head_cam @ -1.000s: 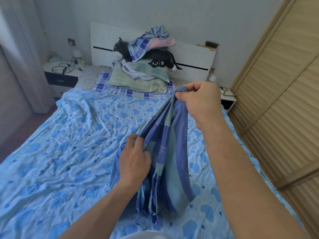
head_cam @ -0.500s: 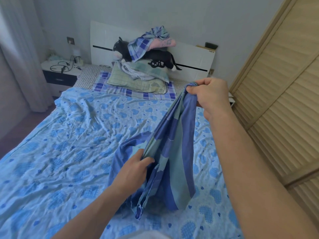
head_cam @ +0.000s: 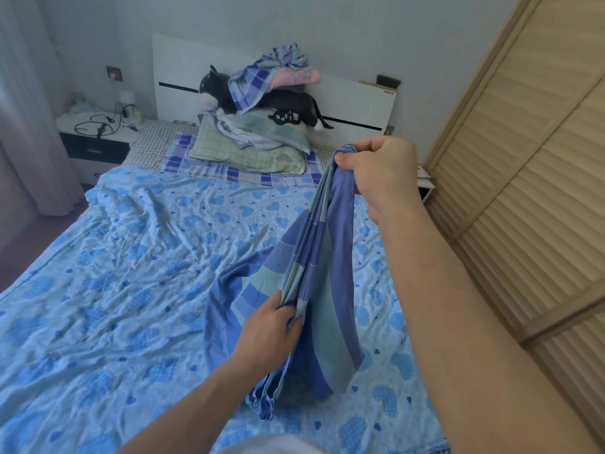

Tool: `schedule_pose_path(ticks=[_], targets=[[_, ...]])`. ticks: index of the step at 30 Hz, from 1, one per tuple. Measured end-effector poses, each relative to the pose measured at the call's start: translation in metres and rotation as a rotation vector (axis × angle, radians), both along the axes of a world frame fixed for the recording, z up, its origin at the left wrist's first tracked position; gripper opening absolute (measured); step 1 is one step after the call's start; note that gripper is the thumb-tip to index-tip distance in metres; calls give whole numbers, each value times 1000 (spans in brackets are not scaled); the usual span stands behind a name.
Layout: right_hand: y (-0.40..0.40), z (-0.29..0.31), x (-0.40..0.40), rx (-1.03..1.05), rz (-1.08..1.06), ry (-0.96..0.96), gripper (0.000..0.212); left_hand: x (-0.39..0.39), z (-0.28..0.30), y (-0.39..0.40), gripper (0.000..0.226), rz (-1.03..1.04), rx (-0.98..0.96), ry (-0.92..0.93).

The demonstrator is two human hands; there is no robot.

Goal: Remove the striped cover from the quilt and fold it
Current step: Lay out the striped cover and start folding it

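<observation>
Both hands, left and right, grip the striped cover above the heart-print bedsheet, pillows piled beyond.

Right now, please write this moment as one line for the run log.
step: folding | striped cover: bunched, off quilt, hanging over bed | right hand: grips top end | left hand: pinches lower layers

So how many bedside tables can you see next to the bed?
2. One nightstand stands left of the headboard, cables on top. The other is right of the bed, mostly hidden behind the right hand.
</observation>
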State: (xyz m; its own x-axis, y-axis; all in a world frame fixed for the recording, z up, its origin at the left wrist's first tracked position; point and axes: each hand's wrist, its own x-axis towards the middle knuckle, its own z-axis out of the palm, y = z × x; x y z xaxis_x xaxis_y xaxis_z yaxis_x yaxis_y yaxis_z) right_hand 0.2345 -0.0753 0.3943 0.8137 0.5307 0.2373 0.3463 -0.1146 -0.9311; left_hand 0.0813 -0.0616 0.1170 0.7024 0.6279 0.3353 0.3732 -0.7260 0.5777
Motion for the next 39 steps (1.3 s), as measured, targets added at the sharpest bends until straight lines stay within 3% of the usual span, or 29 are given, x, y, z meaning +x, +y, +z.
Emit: schedule_pose_path(ticks=[6, 9, 14, 18, 20, 22, 25, 27, 30, 32, 35, 39], targets=[[-5, -4, 33, -13, -108, 15, 15, -34, -2, 4, 25, 23, -168, -171], [-4, -12, 47, -48, -131, -10, 14, -46, 3, 4, 34, 135, -357, -252], [-13, -34, 67, -52, -134, -22, 6, -64, 17, 22, 27, 248, -620, -365], [-32, -45, 63, 144, 30, 214, 10, -76, 59, 41, 37, -59, -811, -336], [-45, -43, 49, 144, 151, 183, 23, -80, 85, 45, 41, -214, -857, -308], [-59, -45, 27, -69, 408, 22, 20, -81, 113, 46, 45, -379, -896, -247], [-73, -61, -20, -598, 894, -345, 60, -70, 147, 37, 47, -568, -774, -75], [-76, -75, -38, -741, 982, -441, 60, -59, 155, 26, 39, -595, -710, -56], [-90, -84, -29, -876, 905, -521, 28, -56, 136, 9, 29, -431, -747, -173], [-101, -88, -20, -945, 856, -582, 7, -60, 105, -6, 29, -353, -636, -200], [-110, -85, -17, -904, 725, -587, 20, -69, 51, -24, 38, -235, -349, -96], [-107, -58, -12, -773, 631, -623, 26, -77, 14, -21, 25, -120, 19, 103]])
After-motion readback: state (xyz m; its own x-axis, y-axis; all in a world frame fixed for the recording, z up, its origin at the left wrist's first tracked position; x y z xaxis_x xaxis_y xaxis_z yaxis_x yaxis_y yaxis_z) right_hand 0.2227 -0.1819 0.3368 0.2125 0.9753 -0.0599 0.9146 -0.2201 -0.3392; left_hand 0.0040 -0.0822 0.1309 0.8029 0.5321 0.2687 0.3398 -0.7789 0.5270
